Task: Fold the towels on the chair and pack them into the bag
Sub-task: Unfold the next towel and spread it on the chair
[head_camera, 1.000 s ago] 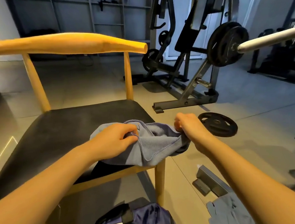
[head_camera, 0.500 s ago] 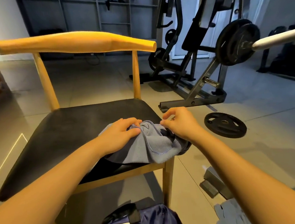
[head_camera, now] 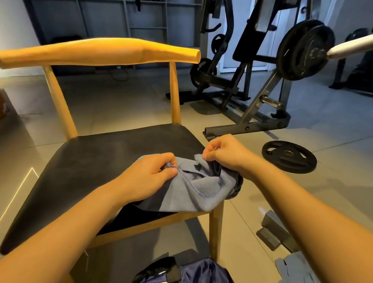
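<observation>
A crumpled grey-blue towel [head_camera: 198,190] lies on the front right corner of the black seat of a wooden chair [head_camera: 106,162], partly hanging over the edge. My left hand [head_camera: 148,176] pinches its stitched hem between thumb and fingers. My right hand [head_camera: 225,153] pinches another part of the towel's edge, close beside the left. A navy bag [head_camera: 193,280] with a white label sits on the floor below the chair's front.
A black weight plate [head_camera: 289,156] lies on the tiled floor to the right. A weight machine [head_camera: 265,71] with loaded plates stands behind it. Grey metal pieces [head_camera: 277,232] and a grey cloth [head_camera: 298,271] lie on the floor at lower right.
My right hand has come left from the towel's hanging corner to its top edge, close to my left hand. The towel has bunched up between them.
</observation>
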### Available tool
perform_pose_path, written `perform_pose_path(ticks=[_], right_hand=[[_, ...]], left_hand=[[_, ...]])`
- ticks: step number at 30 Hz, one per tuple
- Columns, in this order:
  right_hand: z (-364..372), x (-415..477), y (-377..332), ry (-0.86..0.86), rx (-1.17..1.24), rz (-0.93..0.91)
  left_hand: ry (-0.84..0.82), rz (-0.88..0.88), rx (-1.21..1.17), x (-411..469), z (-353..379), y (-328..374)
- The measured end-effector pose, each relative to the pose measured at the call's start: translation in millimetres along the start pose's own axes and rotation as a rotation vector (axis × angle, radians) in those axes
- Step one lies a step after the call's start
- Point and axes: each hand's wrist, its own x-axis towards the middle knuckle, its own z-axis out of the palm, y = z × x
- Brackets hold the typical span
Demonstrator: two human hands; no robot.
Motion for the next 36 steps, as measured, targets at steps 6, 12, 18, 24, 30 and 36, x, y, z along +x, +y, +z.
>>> perform_pose_path(ticks=[6, 12, 18, 24, 30, 36], right_hand=[[-17.3, -7.7, -22.8, 0.102, 0.321, -0.149], [-32.8, -18.4, -38.8, -0.146, 0.539, -0.301], [-24.2, -25.6, -50.8, -0.311, 0.604, -0.339], [-25.4, -22.6, -47.3, -0.239, 0.641, -0.326], [-35.7, -13.2, -38.3, -0.114, 0.553, -0.318], [-40.1, -9.7, -39.3, 0.088, 0.432, -0.333]], left_hand=[[-0.076, -0.055, -0.082, -0.5, -13.2, 6.9], [0.202, 0.029, -0.519, 0.9, -63.3, 21.2], [-0.009, 0.057, -0.541, 2.3, -61.2, 37.3], [0.111, -0.030, -0.642, 2.9, -46.4, 35.9], [0.344, -0.021, -0.713, 0.9, -58.2, 29.7], [0.239, 0.041, -0.671, -3.5, -84.5, 30.3]])
